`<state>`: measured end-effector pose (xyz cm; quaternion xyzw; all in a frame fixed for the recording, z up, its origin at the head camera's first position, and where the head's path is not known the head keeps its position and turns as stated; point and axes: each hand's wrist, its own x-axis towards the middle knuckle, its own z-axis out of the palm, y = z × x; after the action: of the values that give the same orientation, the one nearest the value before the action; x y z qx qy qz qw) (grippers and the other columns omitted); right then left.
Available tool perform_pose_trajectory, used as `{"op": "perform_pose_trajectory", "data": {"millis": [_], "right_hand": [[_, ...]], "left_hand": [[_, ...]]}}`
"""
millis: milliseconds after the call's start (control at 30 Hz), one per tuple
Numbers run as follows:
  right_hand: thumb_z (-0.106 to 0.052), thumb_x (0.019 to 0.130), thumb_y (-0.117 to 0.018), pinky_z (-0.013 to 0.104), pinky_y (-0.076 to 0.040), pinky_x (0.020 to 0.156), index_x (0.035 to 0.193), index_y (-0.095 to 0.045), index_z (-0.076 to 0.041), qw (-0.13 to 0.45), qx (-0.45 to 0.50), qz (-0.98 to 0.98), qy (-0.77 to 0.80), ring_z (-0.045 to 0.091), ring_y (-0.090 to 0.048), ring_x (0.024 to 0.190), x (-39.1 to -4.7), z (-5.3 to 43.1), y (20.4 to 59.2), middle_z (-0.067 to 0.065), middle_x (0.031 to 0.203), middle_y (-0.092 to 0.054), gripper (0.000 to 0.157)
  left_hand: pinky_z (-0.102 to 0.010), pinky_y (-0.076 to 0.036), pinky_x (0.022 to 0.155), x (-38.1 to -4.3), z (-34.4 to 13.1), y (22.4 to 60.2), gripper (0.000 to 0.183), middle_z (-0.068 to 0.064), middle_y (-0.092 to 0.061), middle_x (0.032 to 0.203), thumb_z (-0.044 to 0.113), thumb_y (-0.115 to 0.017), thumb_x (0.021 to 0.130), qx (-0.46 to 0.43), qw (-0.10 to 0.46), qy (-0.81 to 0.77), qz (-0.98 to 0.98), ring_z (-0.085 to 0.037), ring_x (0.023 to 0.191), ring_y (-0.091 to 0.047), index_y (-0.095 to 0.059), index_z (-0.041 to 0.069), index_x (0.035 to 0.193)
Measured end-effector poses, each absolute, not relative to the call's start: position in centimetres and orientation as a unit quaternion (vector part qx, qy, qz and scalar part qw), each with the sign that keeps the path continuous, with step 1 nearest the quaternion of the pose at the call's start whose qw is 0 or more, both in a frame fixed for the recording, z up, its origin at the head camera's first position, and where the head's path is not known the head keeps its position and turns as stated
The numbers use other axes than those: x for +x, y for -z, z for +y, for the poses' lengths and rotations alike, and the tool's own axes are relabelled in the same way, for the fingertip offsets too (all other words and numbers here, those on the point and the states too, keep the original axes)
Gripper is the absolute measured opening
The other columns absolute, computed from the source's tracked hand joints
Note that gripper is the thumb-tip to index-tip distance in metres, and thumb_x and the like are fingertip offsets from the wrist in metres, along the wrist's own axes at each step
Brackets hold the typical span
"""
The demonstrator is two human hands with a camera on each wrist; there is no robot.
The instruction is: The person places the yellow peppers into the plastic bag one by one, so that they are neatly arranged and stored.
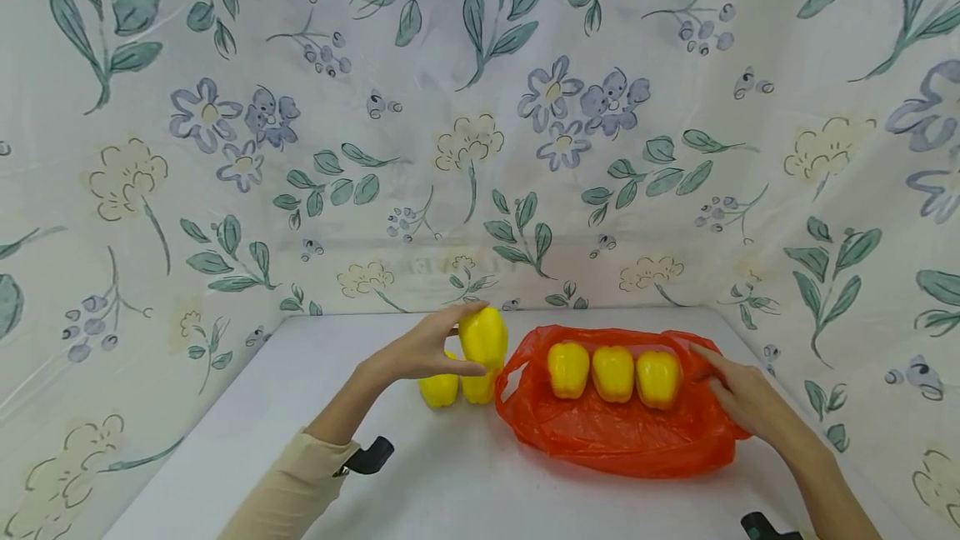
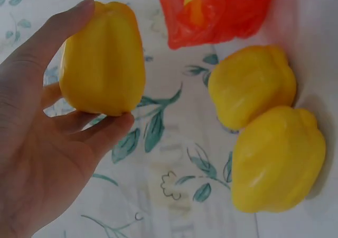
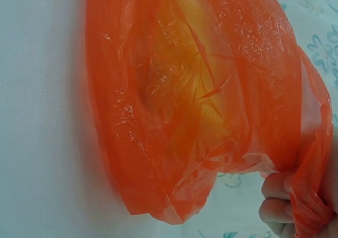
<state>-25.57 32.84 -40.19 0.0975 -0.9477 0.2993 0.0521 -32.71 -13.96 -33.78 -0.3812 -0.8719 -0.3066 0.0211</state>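
In the head view my left hand [image 1: 423, 346] holds a yellow bell pepper [image 1: 483, 338] raised above the table, thumb on one end and fingers on the other. Below it two more yellow peppers, one at the left [image 1: 438, 390] and one partly hidden [image 1: 477, 387], stand side by side; the left wrist view shows them touching. A red plastic bag [image 1: 622, 444] lies spread at the right with its mouth open. Three yellow peppers [image 1: 612, 374] sit in a row inside it. My right hand [image 1: 742, 394] grips the bag's right edge, fingers curled into the film [image 3: 309, 206].
The white table [image 1: 247, 423] stretches out to the left and front. Behind it hangs a curtain [image 1: 480, 148] printed with flowers and leaves. A dark wrist camera [image 1: 370, 456] sits at my left cuff, another [image 1: 761, 526] near my right forearm.
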Motion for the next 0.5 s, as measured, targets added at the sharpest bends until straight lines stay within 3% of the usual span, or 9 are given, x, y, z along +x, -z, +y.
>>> {"op": "perform_pose_trajectory", "data": {"millis": [267, 500], "right_hand": [[-0.003, 0.096, -0.05, 0.022, -0.048, 0.052, 0.149, -0.036, -0.003, 0.084, 0.107, -0.95, -0.28, 0.014, -0.049, 0.061, -25.4, 32.9, 40.3, 0.023, 0.108, -0.061, 0.055], [-0.004, 0.095, -0.053, 0.02, -0.049, 0.052, 0.148, -0.037, -0.002, 0.096, 0.107, -0.953, -0.266, 0.012, -0.05, 0.064, -25.5, 33.0, 40.4, 0.023, 0.109, -0.062, 0.056]], "left_hand": [[-0.035, -0.048, 0.106, -33.0, -9.7, 33.7, 0.09, 0.009, -0.049, 0.143, 0.043, -0.081, 0.079, -0.435, -0.002, 0.298, -0.849, -0.009, 0.128, -0.05, -0.031, 0.029, 0.152], [-0.031, -0.048, 0.106, -33.1, -6.8, 33.2, 0.088, 0.008, -0.049, 0.144, 0.039, -0.081, 0.079, -0.458, -0.011, 0.292, -0.839, -0.009, 0.128, -0.05, -0.033, 0.026, 0.151]]}}
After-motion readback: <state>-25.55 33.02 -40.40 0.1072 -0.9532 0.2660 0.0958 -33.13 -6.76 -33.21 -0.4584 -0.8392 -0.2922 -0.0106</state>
